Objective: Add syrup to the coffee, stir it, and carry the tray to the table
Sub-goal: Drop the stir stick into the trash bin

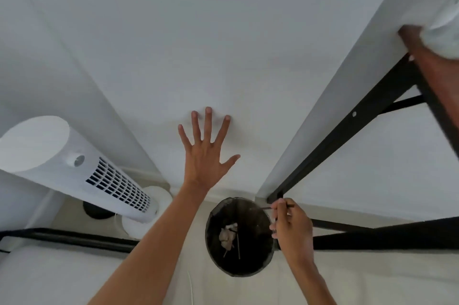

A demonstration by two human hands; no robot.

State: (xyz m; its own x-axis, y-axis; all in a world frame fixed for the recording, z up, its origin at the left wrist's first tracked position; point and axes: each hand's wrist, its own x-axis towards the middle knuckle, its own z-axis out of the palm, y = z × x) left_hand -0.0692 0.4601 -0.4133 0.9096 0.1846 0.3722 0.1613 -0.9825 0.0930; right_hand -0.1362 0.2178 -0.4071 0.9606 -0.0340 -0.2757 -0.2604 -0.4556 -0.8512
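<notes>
left hand (207, 155): grip wide open, fingers flat on the wall (223, 44) | right hand (291, 227): grip pinched on our thin dark stir stick (267, 208), right over the black bin (239, 236) | coffee, tray: can't see them

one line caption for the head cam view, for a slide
Right hand holds a thin dark stick over a black waste bin while the left hand spreads open toward the white wall.

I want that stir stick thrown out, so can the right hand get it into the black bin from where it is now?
Probably yes. The right hand pinches the stir stick right over the rim of the black bin, whose open top has nothing across it. The left hand is spread against the wall, clear of the way.
</notes>
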